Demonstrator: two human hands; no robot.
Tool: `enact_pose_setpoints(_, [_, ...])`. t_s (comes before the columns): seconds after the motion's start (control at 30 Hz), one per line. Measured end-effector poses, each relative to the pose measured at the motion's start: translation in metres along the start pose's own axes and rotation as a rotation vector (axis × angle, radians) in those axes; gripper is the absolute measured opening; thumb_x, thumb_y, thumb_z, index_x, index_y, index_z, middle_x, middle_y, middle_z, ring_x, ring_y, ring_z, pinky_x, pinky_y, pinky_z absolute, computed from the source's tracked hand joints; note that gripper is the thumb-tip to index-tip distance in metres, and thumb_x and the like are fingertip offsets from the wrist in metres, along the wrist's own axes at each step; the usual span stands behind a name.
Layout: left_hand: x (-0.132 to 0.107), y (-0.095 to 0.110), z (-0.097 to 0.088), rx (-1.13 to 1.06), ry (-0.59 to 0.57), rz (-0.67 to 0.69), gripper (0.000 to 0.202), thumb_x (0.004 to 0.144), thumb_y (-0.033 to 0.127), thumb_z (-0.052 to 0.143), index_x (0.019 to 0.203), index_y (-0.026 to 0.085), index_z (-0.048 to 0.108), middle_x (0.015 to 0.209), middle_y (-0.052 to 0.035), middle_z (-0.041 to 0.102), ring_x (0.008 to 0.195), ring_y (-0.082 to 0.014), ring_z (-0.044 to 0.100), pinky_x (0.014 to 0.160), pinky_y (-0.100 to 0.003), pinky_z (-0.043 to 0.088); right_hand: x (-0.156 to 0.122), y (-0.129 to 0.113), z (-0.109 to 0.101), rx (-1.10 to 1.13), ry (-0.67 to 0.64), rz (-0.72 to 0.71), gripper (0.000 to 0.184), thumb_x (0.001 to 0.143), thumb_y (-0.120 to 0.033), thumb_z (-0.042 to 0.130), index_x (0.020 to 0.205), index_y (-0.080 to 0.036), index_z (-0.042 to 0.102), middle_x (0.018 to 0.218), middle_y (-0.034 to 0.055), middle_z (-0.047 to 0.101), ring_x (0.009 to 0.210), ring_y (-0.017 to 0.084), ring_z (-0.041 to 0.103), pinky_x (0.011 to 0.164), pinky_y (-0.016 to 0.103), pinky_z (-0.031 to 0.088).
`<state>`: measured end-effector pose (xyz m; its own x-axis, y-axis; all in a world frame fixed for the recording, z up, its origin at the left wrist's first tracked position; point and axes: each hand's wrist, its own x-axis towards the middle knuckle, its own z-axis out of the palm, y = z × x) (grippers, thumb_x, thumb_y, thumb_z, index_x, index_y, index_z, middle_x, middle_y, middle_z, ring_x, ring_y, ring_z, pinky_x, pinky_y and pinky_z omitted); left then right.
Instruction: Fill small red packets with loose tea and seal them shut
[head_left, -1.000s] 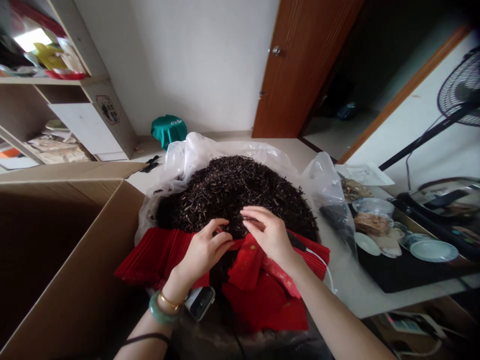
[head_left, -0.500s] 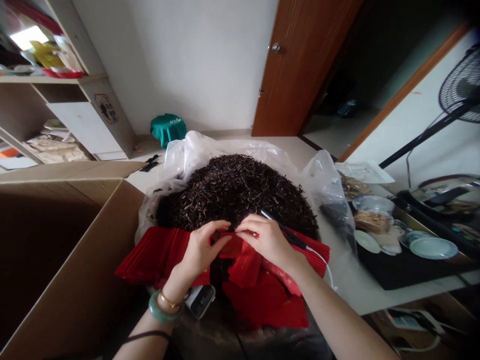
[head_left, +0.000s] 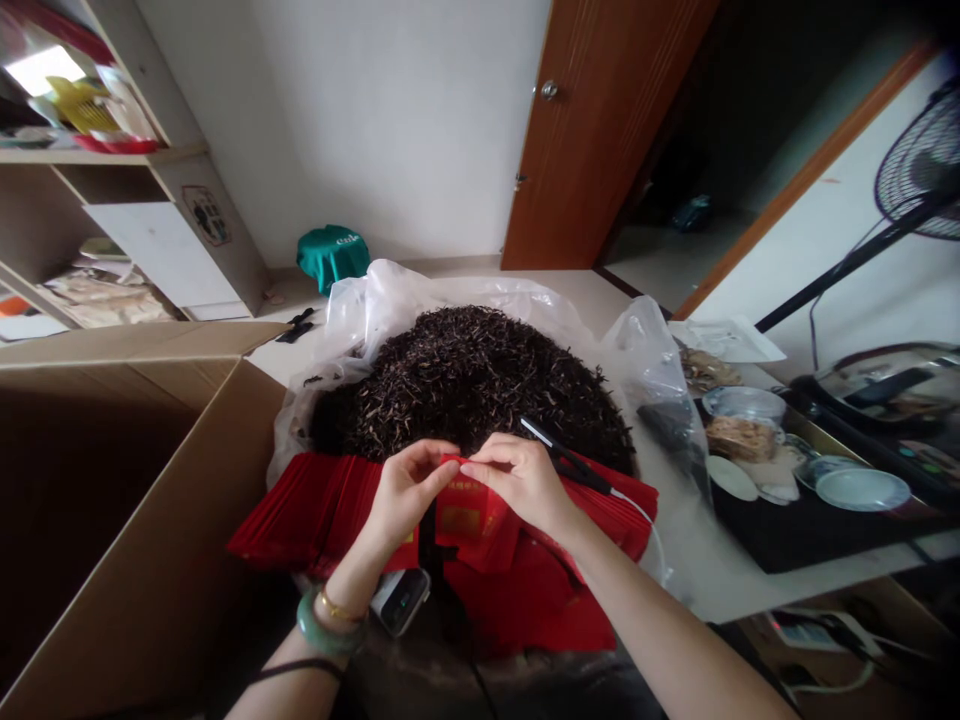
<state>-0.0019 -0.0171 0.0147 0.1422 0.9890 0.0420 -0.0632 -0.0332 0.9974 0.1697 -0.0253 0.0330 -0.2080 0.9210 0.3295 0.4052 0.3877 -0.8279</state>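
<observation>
My left hand [head_left: 405,495] and my right hand [head_left: 525,485] meet in front of a heap of dark dried tea leaves [head_left: 472,370]. Between thumb and fingers, both pinch the top edge of a small red packet [head_left: 463,515], which hangs upright with gold print facing me. A row of red packets [head_left: 304,510] stands to the left. More red packets [head_left: 630,510] lie on the right, under a slim black device [head_left: 574,462] with a white cable. Loose red packets [head_left: 536,610] are spread below my hands. Near my left wrist is a small device with a display [head_left: 402,600].
Clear plastic sheeting [head_left: 645,345] surrounds the tea. An open cardboard box [head_left: 247,430] stands at the left. On the right, a table holds a black mat [head_left: 780,545], a clear container [head_left: 742,425] and dishes [head_left: 862,490]. Behind are a wooden door [head_left: 592,130] and a fan [head_left: 922,160].
My fingertips have come closer together along the packet's top edge. The packet now hangs flatter, and its gold-printed front shows. The view has shifted slightly.
</observation>
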Motion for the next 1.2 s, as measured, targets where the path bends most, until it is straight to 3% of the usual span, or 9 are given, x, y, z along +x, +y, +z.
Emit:
enact_pose_setpoints(0.13, [0.002,-0.005,-0.002,-0.044,-0.025,-0.089,0.032,0.058,0.042,0.082,0.060,0.014,0.068,0.061,-0.0012,0.066,0.058,-0.0119,0.056,0.058,-0.022,0.045,0.001,0.001,-0.001,0.028,-0.033,0.073,0.020,0.081,-0.038,0.067,0.073,-0.020,0.073,0.072,0.0015,0.069,0.067,0.015,0.064,0.062,0.027,0.050])
enact_pose_setpoints(0.33, [0.000,0.001,0.003,-0.095,-0.043,-0.137,0.037,0.057,0.047,0.082,0.061,0.014,0.066,0.060,0.0006,0.064,0.057,-0.0107,0.055,0.057,-0.021,0.043,0.003,0.000,-0.005,0.040,-0.027,0.113,0.014,0.077,-0.033,0.070,0.070,-0.020,0.071,0.070,0.0003,0.069,0.065,0.014,0.063,0.062,0.026,0.048])
enact_pose_setpoints(0.5, [-0.007,0.002,0.015,-0.204,-0.251,-0.314,0.047,0.055,0.045,0.085,0.085,0.013,0.068,0.075,-0.0031,0.071,0.069,-0.0165,0.065,0.067,-0.027,0.051,0.003,-0.002,-0.004,0.078,0.010,0.134,0.010,0.078,-0.027,0.066,0.072,-0.019,0.069,0.073,0.0011,0.071,0.068,0.015,0.065,0.065,0.027,0.049])
enact_pose_setpoints(0.63, [-0.008,-0.009,0.021,-0.313,-0.218,-0.408,0.047,0.046,0.038,0.090,0.079,0.011,0.068,0.068,-0.0031,0.071,0.063,-0.0177,0.067,0.066,-0.029,0.052,0.006,0.003,-0.008,0.057,-0.036,0.168,0.013,0.081,-0.030,0.063,0.079,-0.019,0.070,0.079,0.0022,0.073,0.073,0.017,0.067,0.068,0.028,0.051])
enact_pose_setpoints(0.73, [-0.007,-0.013,0.021,-0.354,-0.155,-0.414,0.045,0.048,0.038,0.089,0.079,0.012,0.070,0.067,-0.0037,0.072,0.062,-0.0182,0.067,0.065,-0.029,0.052,0.009,0.014,-0.025,-0.125,-0.077,0.178,0.023,0.085,-0.032,0.060,0.102,-0.019,0.069,0.096,0.0069,0.072,0.088,0.021,0.067,0.076,0.032,0.052])
enact_pose_setpoints(0.8, [-0.005,-0.012,0.019,-0.358,-0.111,-0.401,0.044,0.049,0.038,0.089,0.080,0.012,0.071,0.070,-0.0050,0.073,0.063,-0.0186,0.068,0.065,-0.030,0.053,0.008,0.024,-0.039,-0.411,-0.078,0.211,0.040,0.080,-0.031,0.067,0.117,-0.017,0.063,0.110,0.0127,0.068,0.103,0.027,0.062,0.088,0.038,0.049])
enact_pose_setpoints(0.9, [-0.004,-0.011,0.016,-0.356,-0.066,-0.390,0.044,0.050,0.038,0.089,0.081,0.011,0.071,0.076,-0.0070,0.074,0.063,-0.0183,0.068,0.064,-0.029,0.053,0.003,0.038,-0.054,-0.811,-0.222,0.371,0.061,0.074,-0.032,0.074,0.129,-0.014,0.054,0.120,0.0199,0.061,0.115,0.036,0.055,0.093,0.044,0.044])
enact_pose_setpoints(1.03, [-0.004,-0.010,0.016,-0.370,-0.049,-0.390,0.046,0.049,0.039,0.089,0.082,0.011,0.071,0.077,-0.0082,0.075,0.064,-0.0189,0.068,0.063,-0.029,0.053,0.002,0.049,-0.055,-0.989,-0.367,0.528,0.046,0.082,-0.030,0.064,0.124,-0.013,0.054,0.115,0.0178,0.061,0.105,0.031,0.061,0.081,0.036,0.046])
enact_pose_setpoints(1.2, [-0.005,-0.009,0.016,-0.368,-0.061,-0.387,0.045,0.050,0.040,0.089,0.080,0.010,0.072,0.074,-0.0083,0.075,0.062,-0.0185,0.068,0.062,-0.028,0.053,0.007,0.054,-0.051,-1.003,-0.337,0.534,0.032,0.079,-0.022,0.060,0.110,-0.016,0.060,0.110,0.0133,0.063,0.097,0.027,0.065,0.070,0.029,0.045])
